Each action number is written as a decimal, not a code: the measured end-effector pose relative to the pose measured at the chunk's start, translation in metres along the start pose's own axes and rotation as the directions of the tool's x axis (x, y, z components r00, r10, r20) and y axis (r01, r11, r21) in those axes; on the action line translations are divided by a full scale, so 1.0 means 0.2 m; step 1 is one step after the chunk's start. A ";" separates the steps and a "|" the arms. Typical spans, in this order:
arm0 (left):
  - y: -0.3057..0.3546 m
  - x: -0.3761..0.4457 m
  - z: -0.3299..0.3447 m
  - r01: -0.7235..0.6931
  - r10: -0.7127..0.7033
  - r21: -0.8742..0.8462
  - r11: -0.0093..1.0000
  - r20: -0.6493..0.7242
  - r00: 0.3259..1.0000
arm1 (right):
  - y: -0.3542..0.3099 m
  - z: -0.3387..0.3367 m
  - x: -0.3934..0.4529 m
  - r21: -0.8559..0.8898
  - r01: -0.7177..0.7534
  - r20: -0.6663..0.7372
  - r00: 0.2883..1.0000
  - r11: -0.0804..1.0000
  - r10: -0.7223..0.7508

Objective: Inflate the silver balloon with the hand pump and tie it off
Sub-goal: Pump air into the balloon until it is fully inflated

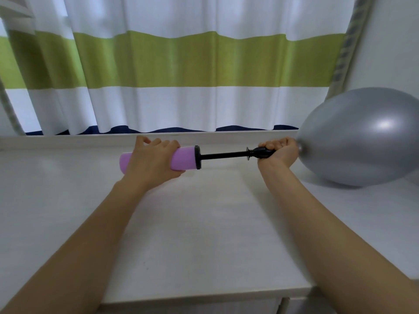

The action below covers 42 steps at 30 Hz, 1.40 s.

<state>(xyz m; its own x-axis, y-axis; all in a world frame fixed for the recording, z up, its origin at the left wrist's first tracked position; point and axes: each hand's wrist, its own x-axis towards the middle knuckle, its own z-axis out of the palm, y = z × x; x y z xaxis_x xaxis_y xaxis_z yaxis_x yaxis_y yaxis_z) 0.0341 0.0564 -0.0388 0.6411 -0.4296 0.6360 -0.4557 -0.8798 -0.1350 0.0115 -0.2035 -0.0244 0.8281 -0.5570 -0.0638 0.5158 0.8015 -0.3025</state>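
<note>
Silver balloon (pixel 362 137) sits right of the right hand (pixel 280 150) clenching its neck on the nozzle, in line with the level pump (pixel 183 157), whose barrel the left hand (pixel 152 158) grips.

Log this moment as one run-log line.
stage: pumping | left hand: grips pump barrel | right hand: grips nozzle | balloon: inflated, untied

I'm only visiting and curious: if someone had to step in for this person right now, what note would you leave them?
Left hand: grips the purple pump barrel, black rod drawn out.
Right hand: grips the pump's nozzle end, where the balloon's neck sits hidden in the fist.
Silver balloon: already large, lying at the right on the white table.
Done: most of the inflating, it seems.
Left: perhaps a few more strokes, then slip the neck off the nozzle while pinching it shut, and tie it.
</note>
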 end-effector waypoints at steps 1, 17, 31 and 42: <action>0.04 0.01 0.00 -0.020 0.020 0.008 1.000 0.000 1.000 | 0.01 0.00 -0.01 0.000 -0.004 0.010 1.000 1.000 0.004; 0.26 0.04 0.01 -0.095 0.092 -0.020 0.995 -0.099 0.991 | 0.10 0.05 -0.09 -0.094 -0.076 0.120 0.989 0.993 0.087; -0.10 -0.04 0.04 0.083 -0.083 -0.039 0.996 0.019 0.996 | -0.03 0.00 0.00 -0.017 0.010 -0.010 1.000 1.000 -0.010; 0.18 0.03 -0.01 -0.072 0.072 0.007 0.997 -0.016 0.997 | 0.08 0.03 -0.08 -0.035 -0.024 0.067 0.997 0.999 0.027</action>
<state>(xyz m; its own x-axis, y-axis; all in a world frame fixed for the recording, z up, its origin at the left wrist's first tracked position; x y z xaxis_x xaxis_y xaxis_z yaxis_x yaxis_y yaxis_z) 0.0201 0.0226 -0.0378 0.5966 -0.4887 0.6366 -0.4966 -0.8479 -0.1855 0.0085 -0.1803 -0.0220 0.8544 -0.5196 -0.0079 0.4875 0.8067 -0.3341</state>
